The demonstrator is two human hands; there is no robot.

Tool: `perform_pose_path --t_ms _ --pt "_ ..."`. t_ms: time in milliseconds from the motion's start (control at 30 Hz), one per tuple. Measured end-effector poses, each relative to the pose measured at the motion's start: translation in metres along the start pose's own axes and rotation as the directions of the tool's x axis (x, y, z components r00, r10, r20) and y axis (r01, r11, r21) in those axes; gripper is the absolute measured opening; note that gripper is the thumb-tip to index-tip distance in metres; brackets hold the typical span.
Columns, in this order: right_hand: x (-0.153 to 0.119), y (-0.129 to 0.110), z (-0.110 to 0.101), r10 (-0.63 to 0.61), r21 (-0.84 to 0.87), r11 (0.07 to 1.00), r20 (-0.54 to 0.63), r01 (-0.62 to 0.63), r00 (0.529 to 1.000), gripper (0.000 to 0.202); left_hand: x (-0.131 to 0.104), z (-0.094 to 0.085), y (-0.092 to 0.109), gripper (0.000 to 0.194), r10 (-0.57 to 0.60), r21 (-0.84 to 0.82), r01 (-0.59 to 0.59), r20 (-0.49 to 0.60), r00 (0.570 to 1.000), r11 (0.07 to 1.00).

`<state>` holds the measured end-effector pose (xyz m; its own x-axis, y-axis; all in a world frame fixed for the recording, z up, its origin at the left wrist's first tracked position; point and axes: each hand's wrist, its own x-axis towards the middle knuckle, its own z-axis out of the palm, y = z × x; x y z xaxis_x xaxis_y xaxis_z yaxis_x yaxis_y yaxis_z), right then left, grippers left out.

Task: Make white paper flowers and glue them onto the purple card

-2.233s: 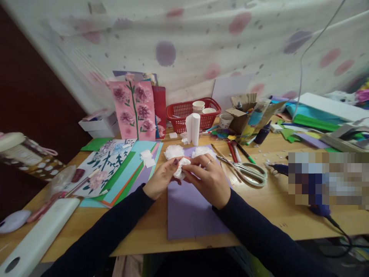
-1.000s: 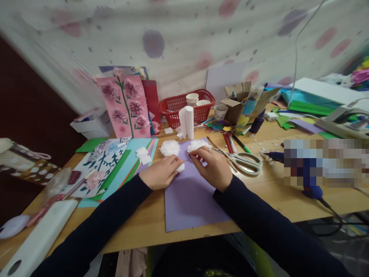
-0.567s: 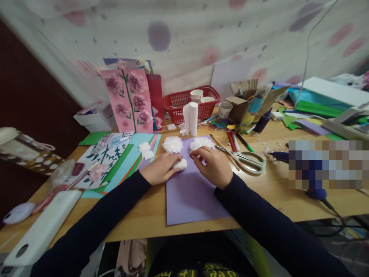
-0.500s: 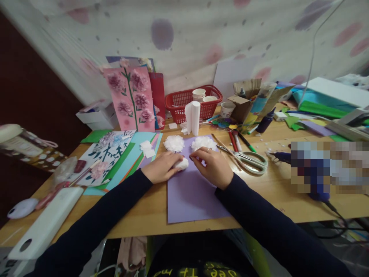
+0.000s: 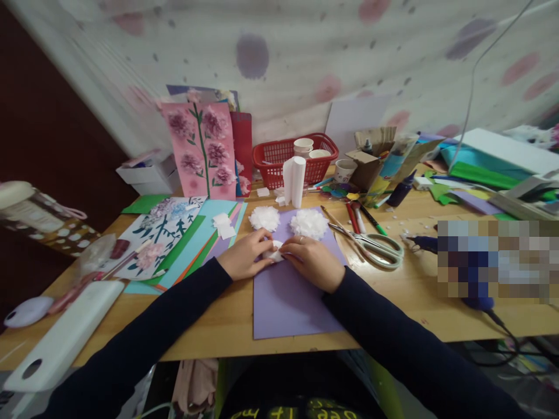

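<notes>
Between my two hands is a small white paper piece (image 5: pixel 273 250), partly hidden by the fingers, over a purple sheet (image 5: pixel 292 305). My left hand (image 5: pixel 247 255) grips its left side, thumb and fingers closed around it. From the right, my right hand (image 5: pixel 312 259), with a ring on one finger, pinches the same piece with its fingertips. Just beyond the hands lie two fluffy white paper flowers: the left flower (image 5: pixel 264 218) beside the sheet's far left corner, the right flower (image 5: pixel 308 223) on its far edge.
A white paper roll (image 5: pixel 297 181) stands before a red basket (image 5: pixel 273 156). Scissors (image 5: pixel 379 250), a brush and pens lie to the right, with a blue glue gun (image 5: pixel 478 302) farther out. At left are coloured sheets (image 5: pixel 183 256) and a pink flower picture (image 5: pixel 201 151).
My right hand has moved left and down onto the white paper piece, which only my left hand held before. The view has shifted slightly.
</notes>
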<state>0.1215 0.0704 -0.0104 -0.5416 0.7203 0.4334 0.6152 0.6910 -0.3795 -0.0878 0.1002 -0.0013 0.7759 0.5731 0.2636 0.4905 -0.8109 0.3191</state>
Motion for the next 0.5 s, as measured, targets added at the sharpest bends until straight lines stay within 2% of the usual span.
perform_pose_path --t_ms 133,500 --pt "0.001 0.000 0.001 0.006 -0.002 1.000 -0.006 -0.006 1.000 0.020 -0.001 0.001 0.003 0.014 -0.032 0.006 0.033 -0.035 0.999 0.999" --pt "0.000 0.002 0.003 -0.013 -0.022 1.000 0.046 0.014 0.999 0.021 -0.009 0.010 -0.002 0.024 0.030 0.018 -0.028 -0.119 0.992 0.999"
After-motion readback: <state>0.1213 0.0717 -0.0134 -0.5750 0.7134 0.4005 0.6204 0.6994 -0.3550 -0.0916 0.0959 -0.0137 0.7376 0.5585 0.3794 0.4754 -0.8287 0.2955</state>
